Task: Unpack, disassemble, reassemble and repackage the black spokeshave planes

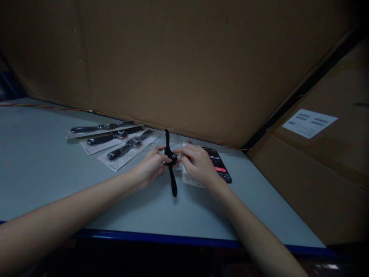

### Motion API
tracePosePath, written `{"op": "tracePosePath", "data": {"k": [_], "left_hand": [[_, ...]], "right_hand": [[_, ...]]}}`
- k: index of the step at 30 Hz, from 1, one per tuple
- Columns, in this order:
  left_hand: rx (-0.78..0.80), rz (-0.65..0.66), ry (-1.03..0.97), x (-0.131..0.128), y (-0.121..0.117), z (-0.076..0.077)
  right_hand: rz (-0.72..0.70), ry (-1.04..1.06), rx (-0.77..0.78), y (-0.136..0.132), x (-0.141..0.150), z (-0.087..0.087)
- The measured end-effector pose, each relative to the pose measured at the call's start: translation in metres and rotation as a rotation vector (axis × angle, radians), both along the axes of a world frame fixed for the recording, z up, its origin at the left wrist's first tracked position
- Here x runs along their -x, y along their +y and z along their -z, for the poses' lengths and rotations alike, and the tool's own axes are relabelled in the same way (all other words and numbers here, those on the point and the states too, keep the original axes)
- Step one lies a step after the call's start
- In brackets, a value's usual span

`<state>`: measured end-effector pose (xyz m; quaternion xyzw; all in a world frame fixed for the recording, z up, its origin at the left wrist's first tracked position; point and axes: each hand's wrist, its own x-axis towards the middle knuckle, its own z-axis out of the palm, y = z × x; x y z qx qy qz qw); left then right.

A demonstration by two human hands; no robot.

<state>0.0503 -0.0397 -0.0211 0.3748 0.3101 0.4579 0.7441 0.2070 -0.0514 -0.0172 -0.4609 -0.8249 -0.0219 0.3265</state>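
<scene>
A black spokeshave with two long handles is held above the table, one handle pointing away and the other toward me. My left hand grips its middle body from the left, thumb on top. From the right, my right hand has its fingertips closed at the small adjusting knobs on the body. Those fingers partly hide the knobs. Beneath my right hand lies a white backing card, partly covered.
Three more spokeshaves in clear packs on white cards, one of them a packed spokeshave, lie at the left. A phone showing a timer lies right of my right hand. Cardboard walls the back; a labelled carton stands right.
</scene>
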Motion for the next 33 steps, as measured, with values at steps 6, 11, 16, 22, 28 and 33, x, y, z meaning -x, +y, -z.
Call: {"op": "tracePosePath", "data": {"k": [6, 11, 16, 22, 28, 33], "left_hand": [[-0.019, -0.019, 0.005, 0.0009, 0.0034, 0.0010], [-0.026, -0.020, -0.009, 0.0010, 0.0056, 0.0042], [-0.010, -0.003, -0.014, 0.0002, 0.0042, 0.0029], [-0.004, -0.016, -0.021, 0.0014, 0.0041, 0.0032], [-0.016, -0.013, -0.023, 0.0018, 0.0051, 0.0043], [0.006, -0.024, 0.029, 0.0002, 0.0027, 0.0008]], "right_hand": [[0.043, -0.033, -0.003, -0.0008, -0.0005, 0.0004], [-0.081, -0.001, 0.039, -0.0015, 0.0004, 0.0008], [0.025, -0.067, 0.005, -0.0024, -0.0001, -0.0020], [0.134, -0.135, 0.018, -0.0040, 0.0028, -0.0028], [-0.030, -0.064, 0.084, -0.0056, 0.0038, -0.0013], [0.020, -0.101, 0.040, -0.0023, 0.0006, -0.0018]]}}
